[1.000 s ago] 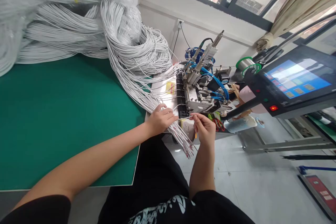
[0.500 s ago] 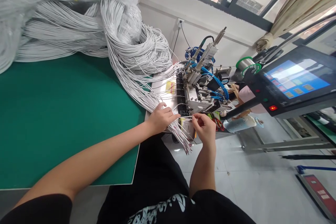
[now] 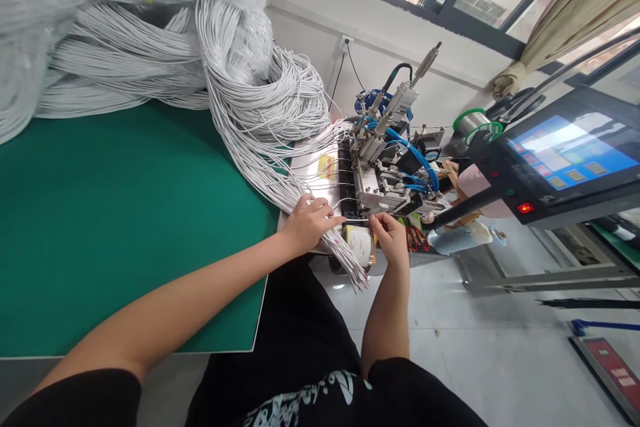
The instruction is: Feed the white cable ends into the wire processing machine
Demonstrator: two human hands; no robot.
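Note:
My left hand (image 3: pixel 309 225) lies over a thick bundle of white cables (image 3: pixel 345 257), near their cut ends, at the table's corner. Its thumb and a finger reach along a single white cable (image 3: pixel 357 219) that spans between my two hands. My right hand (image 3: pixel 391 240) pinches the far part of this cable between thumb and fingertips. Just beyond both hands stands a machine (image 3: pixel 370 180) with metal clamps, cylinders and blue air tubes. Several cables run into the black slotted strip (image 3: pixel 345 170) along its near side.
Large coils of white cable (image 3: pixel 260 93) are piled on the green table (image 3: pixel 125 227), some under clear plastic. A lit control screen (image 3: pixel 575 153) hangs at the right. Beside it sits a green-rimmed spool (image 3: pixel 473 125). Red-handled scissors (image 3: pixel 417 238) lie by the machine.
My right hand has turned slightly and its fingers have closed up, still on the cable. The cable between the hands sits closer to the machine's edge. My left hand has barely moved.

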